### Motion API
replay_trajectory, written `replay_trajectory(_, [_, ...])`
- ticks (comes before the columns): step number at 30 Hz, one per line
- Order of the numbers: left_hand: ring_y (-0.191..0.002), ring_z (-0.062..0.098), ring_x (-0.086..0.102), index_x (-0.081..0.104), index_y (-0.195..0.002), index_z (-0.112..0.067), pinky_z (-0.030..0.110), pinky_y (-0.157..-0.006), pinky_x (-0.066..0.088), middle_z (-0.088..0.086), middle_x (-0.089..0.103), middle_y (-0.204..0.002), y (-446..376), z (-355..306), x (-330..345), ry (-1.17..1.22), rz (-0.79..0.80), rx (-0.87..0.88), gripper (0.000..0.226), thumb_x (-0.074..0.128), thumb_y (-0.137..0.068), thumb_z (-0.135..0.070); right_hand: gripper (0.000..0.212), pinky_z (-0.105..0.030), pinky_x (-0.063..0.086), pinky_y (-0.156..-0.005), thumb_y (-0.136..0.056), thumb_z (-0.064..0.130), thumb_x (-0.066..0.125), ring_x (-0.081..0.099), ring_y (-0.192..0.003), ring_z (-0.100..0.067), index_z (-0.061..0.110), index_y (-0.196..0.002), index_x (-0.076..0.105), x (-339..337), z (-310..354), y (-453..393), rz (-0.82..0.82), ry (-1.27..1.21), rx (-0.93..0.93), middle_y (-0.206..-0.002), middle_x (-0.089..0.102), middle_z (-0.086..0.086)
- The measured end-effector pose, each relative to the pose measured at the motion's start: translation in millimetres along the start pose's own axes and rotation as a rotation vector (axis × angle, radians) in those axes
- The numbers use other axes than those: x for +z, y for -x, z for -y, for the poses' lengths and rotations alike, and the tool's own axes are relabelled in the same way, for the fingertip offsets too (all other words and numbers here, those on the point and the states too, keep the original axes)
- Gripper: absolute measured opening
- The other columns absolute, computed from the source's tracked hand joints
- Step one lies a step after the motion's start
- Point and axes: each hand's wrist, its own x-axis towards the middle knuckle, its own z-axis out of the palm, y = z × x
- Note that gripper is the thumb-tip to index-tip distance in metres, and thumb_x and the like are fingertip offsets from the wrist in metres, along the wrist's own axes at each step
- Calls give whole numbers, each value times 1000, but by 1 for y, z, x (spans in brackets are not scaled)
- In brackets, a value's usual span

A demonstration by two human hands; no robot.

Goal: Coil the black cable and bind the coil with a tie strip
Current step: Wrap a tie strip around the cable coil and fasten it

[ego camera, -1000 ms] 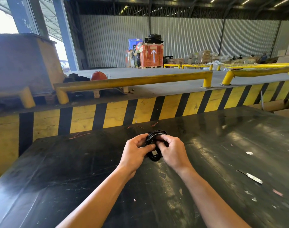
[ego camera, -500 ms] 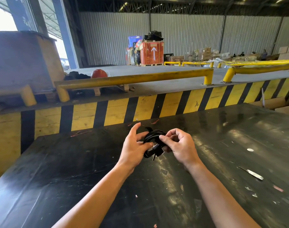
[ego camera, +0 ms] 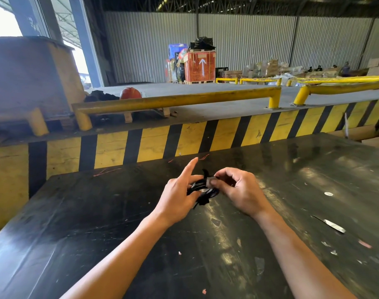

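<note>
A: Where's the black cable (ego camera: pixel 200 186) now?

B: Bunched in a small coil between both hands, held just above the black tabletop (ego camera: pixel 98 223), near its far middle. The left hand (ego camera: pixel 177 197) pinches the coil's left side with thumb and lower fingers, index finger pointing up and free. The right hand (ego camera: pixel 238 190) has thumb and fingertips pressed together on the tie strip (ego camera: pixel 205 174), whose black end sticks up above the coil.

A: How will it handle?

B: Light and limp, I'd judge, but springy: the loops want to open. Best held across all the strands at one spot, right beside the strip. A loose tail (ego camera: pixel 202 201) hangs below.
</note>
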Motion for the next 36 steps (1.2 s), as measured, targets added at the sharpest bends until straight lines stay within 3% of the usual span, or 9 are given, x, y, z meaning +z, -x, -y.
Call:
replay_trajectory(5, [-110,17,66,12,-150,-32,38,-99,50,0,66,-127,-1,-4,-7,-42,117,93,88,64,-85,-4,7,-14,45,-61,-80,11,73,53,-71,-12,9,-86,69,-4,-3,1,11,-87,12,-93,66,-8])
replay_trajectory(9, [-111,16,65,6,-147,-41,42,-100,50,1,65,-128,-1,-4,-12,-62,196,108,91,63,-86,-5,7,-16,50,-67,-81,4,70,57,-77,-15,1,-87,71,3,-7,5,-6,-223,96,-102,71,-7])
replay_trajectory(12, [-111,15,65,4,-147,-43,43,-99,50,1,65,-128,1,-3,-14,-39,247,100,93,62,-86,-3,8,-18,54,-66,-82,5,69,66,-77,-11,10,-84,74,6,-7,7,28,-369,180,-91,74,-2])
replay_trajectory(16, [-111,16,65,4,-147,-42,44,-99,50,1,66,-128,2,1,-16,-42,252,79,93,62,-86,-2,10,-16,52,-57,-82,9,70,65,-63,-7,17,-77,74,11,-10,7,64,-393,219,-67,72,4])
replay_trajectory(22, [-113,18,64,0,-144,-45,45,-100,49,3,63,-131,3,4,-21,-54,288,56,93,62,-88,-4,17,-15,50,-54,-81,5,70,64,-60,-5,20,-72,69,23,-8,9,31,-434,178,-64,70,6])
replay_trajectory(27, [-115,21,63,2,-149,-36,45,-99,50,6,61,-134,3,8,-25,-33,322,18,91,62,-88,-3,32,-19,52,-57,-80,-3,68,64,-65,-7,25,-90,55,31,-9,9,-19,-499,208,-66,66,8])
replay_trajectory(31, [-113,18,64,8,-150,-34,39,-99,51,6,63,-131,0,12,-30,22,363,-21,89,63,-87,-2,29,-17,51,-60,-80,3,71,64,-67,-5,24,-95,60,31,-7,8,42,-460,225,-69,66,8])
replay_trajectory(36, [-111,13,64,18,-149,-34,27,-97,50,5,64,-129,1,24,-29,101,415,-67,85,65,-85,-2,22,-13,45,-53,-77,1,73,55,-55,-2,20,-78,62,37,-5,8,18,-354,166,-58,62,9])
